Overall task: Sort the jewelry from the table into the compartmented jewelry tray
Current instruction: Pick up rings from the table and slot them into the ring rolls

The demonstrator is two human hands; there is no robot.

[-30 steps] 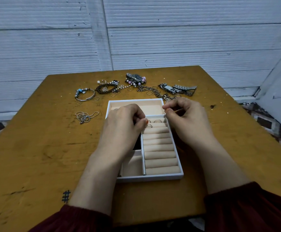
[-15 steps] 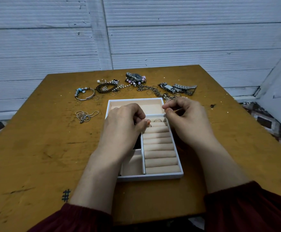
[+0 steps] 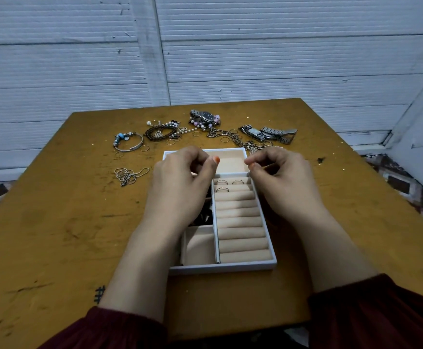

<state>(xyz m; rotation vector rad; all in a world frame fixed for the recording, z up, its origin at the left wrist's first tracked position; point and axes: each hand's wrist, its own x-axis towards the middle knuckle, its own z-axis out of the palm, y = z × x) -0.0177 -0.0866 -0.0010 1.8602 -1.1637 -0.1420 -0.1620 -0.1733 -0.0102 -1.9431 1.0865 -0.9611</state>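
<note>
Since a second ago, lifts the left hand [image 3: 180,182] off the padded rolls [image 3: 240,222] and up over the far compartment [image 3: 230,161] of the tray [image 3: 220,269], thumb raised and fingers curled in. Cannot tell whether anything sits between thumb and forefinger. Keeps the right hand [image 3: 283,182] at the tray's far right corner, pinching what looks like a thin gold ring [image 3: 268,166] between thumb and curled fingers.

Reads only a dark "#" mark [image 3: 100,293] beside the left forearm; watch dials too small to read.

Counts three rings [image 3: 222,182] seated in the rolls: two in the farthest slot, one in the next. Sees something dark [image 3: 202,219] in the middle left compartment, half hidden by the left hand. Finds beyond the tray:
- one watch [image 3: 206,116] with a dark dial, among pink and white beads [image 3: 200,124]
- metal watch bands [image 3: 268,133] to the right, number unclear
- one bangle [image 3: 127,143] with blue beads
- one dark beaded bracelet [image 3: 160,133]
- one thin chain [image 3: 129,175], heaped at the left
- several loose thin rings [image 3: 145,148]

Works on a scratched, stained yellow-brown table [image 3: 54,222] against ribbed grey-white wall panels [image 3: 280,59], with patterned floor [image 3: 406,182] at both sides. Wears dark red sleeves [image 3: 381,311].
</note>
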